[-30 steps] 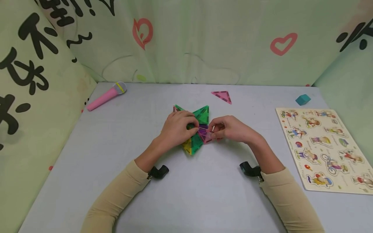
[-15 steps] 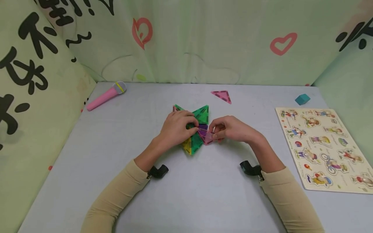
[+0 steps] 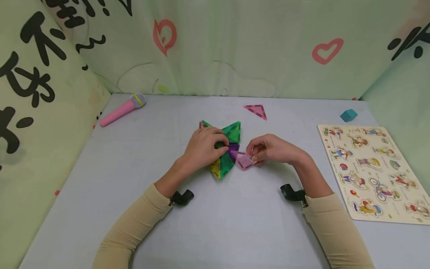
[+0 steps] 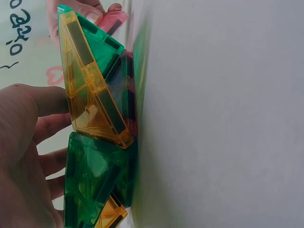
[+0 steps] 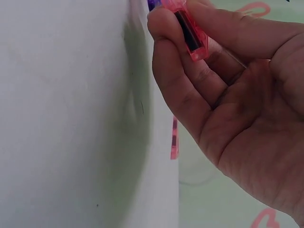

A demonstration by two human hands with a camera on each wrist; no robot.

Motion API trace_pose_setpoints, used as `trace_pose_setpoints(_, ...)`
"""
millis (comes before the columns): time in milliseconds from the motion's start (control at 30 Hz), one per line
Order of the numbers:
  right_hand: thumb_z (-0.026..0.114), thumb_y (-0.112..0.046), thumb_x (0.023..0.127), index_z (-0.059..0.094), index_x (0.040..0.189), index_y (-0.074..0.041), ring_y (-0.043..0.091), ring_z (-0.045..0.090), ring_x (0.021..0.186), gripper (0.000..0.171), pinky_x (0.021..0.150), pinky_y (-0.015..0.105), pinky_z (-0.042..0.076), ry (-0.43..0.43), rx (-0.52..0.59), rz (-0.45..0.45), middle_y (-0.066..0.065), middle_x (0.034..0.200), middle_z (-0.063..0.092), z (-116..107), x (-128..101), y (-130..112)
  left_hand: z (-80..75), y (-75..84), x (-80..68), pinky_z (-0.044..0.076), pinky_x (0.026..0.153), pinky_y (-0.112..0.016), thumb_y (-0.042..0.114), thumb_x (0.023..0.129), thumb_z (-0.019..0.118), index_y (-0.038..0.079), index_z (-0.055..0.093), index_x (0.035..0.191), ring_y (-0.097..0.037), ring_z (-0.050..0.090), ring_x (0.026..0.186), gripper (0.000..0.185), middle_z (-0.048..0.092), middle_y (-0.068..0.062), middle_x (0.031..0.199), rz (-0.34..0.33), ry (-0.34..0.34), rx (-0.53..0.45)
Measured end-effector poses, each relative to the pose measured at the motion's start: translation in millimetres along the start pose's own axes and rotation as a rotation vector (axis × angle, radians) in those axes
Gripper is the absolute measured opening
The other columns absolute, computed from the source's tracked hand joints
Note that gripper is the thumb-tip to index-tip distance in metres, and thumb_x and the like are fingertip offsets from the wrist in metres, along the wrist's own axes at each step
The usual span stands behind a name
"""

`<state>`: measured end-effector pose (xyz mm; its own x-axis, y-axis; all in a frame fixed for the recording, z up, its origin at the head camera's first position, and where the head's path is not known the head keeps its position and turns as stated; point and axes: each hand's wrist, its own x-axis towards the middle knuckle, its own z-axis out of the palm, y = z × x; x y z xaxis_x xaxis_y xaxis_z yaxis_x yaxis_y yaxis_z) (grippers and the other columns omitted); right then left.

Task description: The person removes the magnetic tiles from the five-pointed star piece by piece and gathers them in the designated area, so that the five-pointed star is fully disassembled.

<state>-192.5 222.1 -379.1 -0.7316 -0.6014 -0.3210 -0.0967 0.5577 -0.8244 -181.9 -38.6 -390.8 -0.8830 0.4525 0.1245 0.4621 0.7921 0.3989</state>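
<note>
At centre frame, left hand (image 3: 204, 147) round a tile cluster (image 3: 227, 163), right hand (image 3: 274, 148) pinching a pink tile (image 3: 244, 161)

From the bottom left of the head view, 1 tan sleeve (image 3: 134, 224) slants up toward the middle, and the left hand arches palm-down over the see-through green, yellow and purple cluster. Its fingers curl round the build, with thumb and forefinger bent near the purple piece (image 3: 233, 147); the left wrist view has them reaching behind the orange and green sides.

Up from the lower right leans the other sleeve (image 3: 336, 228), the wrist bent so the fingers point left. Thumb and forefinger grip the pink tile by its right end, just right of centre. Its left tip overlaps the purple piece from where I stand; whether they touch, I can't tell.

Above the hands, toward the top of the table (image 3: 215, 224), lies 1 pink triangle (image 3: 256, 111).
</note>
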Motion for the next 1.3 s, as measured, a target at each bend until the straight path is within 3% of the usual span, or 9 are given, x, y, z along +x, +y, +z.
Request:
trace_pose_setpoints(167, 0.066, -0.006, 0.092, 0.068, 0.102, -0.003, 0.027, 0.069, 0.076, 0.011, 0.075, 0.036, 0.059, 0.015, 0.027, 0.014, 0.016, 0.085, 0.069, -3, 0, 3, -0.9, 0.4, 0.2, 0.032, 0.117, -0.05, 0.038, 0.094, 0.067, 0.029, 0.075, 0.099, -0.017, 0.051, 0.131, 0.014, 0.065, 0.005, 0.128, 0.001, 0.002, 0.0)
trace_pose_setpoints(367, 0.066, -0.006, 0.092, 0.068, 0.105, -0.002, 0.028, 0.069, 0.075, 0.014, 0.074, 0.035, 0.058, 0.102, 0.024, 0.033, 0.016, 0.086, 0.07, -9, -2, 7, 0.0, -0.5, -0.4, 0.032, 0.117, -0.05, 0.038, 0.094, 0.067, 0.028, 0.075, 0.099, -0.018, 0.052, 0.13, 0.014, 0.064, 0.004, 0.129, 0.004, 0.002, 0.0)
trace_pose_setpoints(700, 0.068, -0.017, 0.094, 0.07, 0.11, -0.009, 0.027, 0.066, 0.078, 0.018, 0.074, 0.034, 0.053, 0.341, -0.048, 0.094, 0.014, 0.089, 0.068, -17, 2, 14, 0.7, -0.9, -0.6, 0.031, 0.117, -0.049, 0.039, 0.094, 0.067, 0.029, 0.075, 0.1, -0.017, 0.05, 0.132, 0.014, 0.064, 0.005, 0.129, -0.006, -0.006, -0.006)
trace_pose_setpoints(1000, 0.066, -0.023, 0.096, 0.067, 0.119, -0.008, 0.025, 0.064, 0.083, 0.028, 0.076, 0.031, 0.051, 0.545, -0.01, 0.168, 0.013, 0.097, 0.068, -29, 2, 23, 0.9, -2.5, 0.1, 0.032, 0.117, -0.049, 0.041, 0.093, 0.066, 0.03, 0.075, 0.103, -0.017, 0.05, 0.132, 0.017, 0.063, 0.005, 0.131, 0.005, -0.011, -0.01)
trace_pose_setpoints(1300, 0.061, -0.019, 0.099, 0.062, 0.127, 0.001, 0.004, 0.066, 0.077, 0.035, 0.073, 0.018, 0.053, 0.683, 0.11, 0.172, -0.008, 0.088, 0.066, -50, 6, 38, 0.3, -7.0, 0.1, 0.032, 0.116, -0.05, 0.041, 0.094, 0.065, 0.03, 0.074, 0.11, -0.019, 0.049, 0.133, 0.022, 0.06, 0.005, 0.134, 0.024, -0.029, -0.032)
